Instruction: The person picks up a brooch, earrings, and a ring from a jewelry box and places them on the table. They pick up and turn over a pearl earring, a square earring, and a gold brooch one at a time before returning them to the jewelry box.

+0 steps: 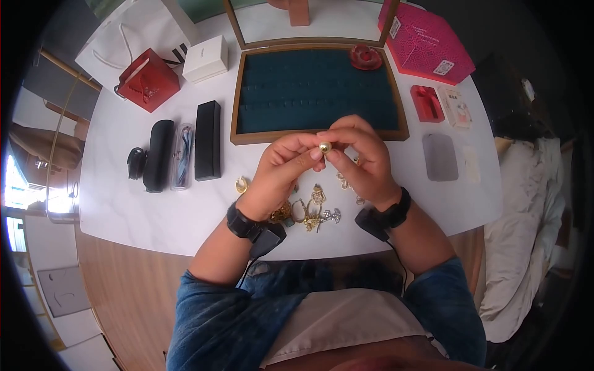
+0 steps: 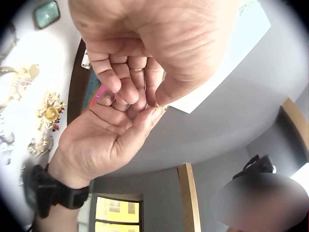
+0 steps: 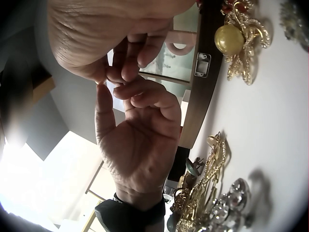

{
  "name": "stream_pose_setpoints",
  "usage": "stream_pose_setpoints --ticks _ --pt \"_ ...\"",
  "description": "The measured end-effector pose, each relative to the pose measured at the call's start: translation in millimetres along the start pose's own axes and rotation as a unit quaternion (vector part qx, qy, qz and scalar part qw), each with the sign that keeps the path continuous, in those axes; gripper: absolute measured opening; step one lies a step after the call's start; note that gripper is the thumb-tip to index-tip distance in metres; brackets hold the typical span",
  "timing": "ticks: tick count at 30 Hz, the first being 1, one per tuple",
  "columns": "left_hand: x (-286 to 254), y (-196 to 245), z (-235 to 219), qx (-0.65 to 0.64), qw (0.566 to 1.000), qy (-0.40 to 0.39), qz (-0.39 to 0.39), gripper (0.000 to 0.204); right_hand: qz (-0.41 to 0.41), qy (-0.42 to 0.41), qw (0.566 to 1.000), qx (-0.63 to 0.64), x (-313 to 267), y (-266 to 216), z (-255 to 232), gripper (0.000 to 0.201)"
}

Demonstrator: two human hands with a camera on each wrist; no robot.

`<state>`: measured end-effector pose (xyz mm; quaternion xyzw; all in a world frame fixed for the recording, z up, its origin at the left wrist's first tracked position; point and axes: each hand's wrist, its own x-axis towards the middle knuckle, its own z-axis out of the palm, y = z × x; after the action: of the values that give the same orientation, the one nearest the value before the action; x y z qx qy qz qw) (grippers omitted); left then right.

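Note:
Above the table, in front of the jewelry box, both hands meet fingertip to fingertip. Between them is a small shiny gold ball-shaped piece of jewelry; its exact kind I cannot tell. My left hand pinches it with thumb and fingers, and my right hand does the same from the other side. In both wrist views the fingers mostly hide it. Below the hands lies loose jewelry: a gold hoop, a silver brooch, and a gold brooch with a yellow bead. A green stone piece lies there too.
The wooden jewelry box stands with its glass lid raised; a red flower-shaped ornament lies at its far right corner. Leftward are a black box, a dark case, a red bag and a white box. A pink box stands right.

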<state>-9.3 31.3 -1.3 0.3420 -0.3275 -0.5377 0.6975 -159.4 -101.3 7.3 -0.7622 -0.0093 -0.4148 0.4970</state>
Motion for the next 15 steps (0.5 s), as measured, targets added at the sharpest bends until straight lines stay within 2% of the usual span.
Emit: stream_pose_setpoints --ticks 15 --pt "1.0 -3.1 -5.1 0.023 1.0 -0.007 0.003 0.023 0.019 -0.008 1.0 0.022 -1.4 2.1 1.6 0.026"
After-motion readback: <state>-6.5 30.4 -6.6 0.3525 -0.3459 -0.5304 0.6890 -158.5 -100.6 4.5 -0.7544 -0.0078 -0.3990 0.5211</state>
